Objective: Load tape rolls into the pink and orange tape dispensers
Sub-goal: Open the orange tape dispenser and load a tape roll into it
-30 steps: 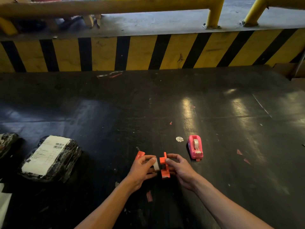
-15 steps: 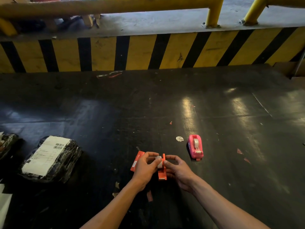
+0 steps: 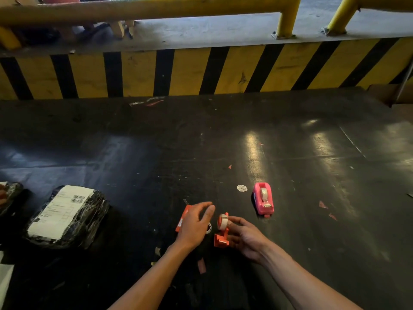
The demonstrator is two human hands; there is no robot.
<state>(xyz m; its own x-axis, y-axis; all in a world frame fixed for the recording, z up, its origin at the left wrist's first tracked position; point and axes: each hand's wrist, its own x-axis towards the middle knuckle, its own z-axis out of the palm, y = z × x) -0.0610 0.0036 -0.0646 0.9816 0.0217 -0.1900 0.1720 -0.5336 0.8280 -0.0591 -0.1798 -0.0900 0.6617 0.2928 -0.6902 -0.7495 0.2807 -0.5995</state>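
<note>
My right hand (image 3: 244,237) grips one orange dispenser half (image 3: 221,239), standing on the dark table, with a tape roll (image 3: 223,221) sitting on its upper end. My left hand (image 3: 196,222) hovers just left of it, fingers apart, holding nothing. Under that hand lies the other orange dispenser piece (image 3: 182,218), and a small pale ring (image 3: 209,228) shows by the palm. The pink dispenser (image 3: 263,199) stands farther right with a tape roll inside it.
A black-wrapped parcel with a white label (image 3: 64,217) lies at the left, another wrapped bundle (image 3: 9,195) at the far left edge. A round sticker (image 3: 241,188) and red scraps dot the table. A yellow-black striped barrier (image 3: 201,70) runs along the far side.
My left hand has let go of the tape roll and pulled back to the left, fingers spread. The roll now sits on the orange half held by my right hand.
</note>
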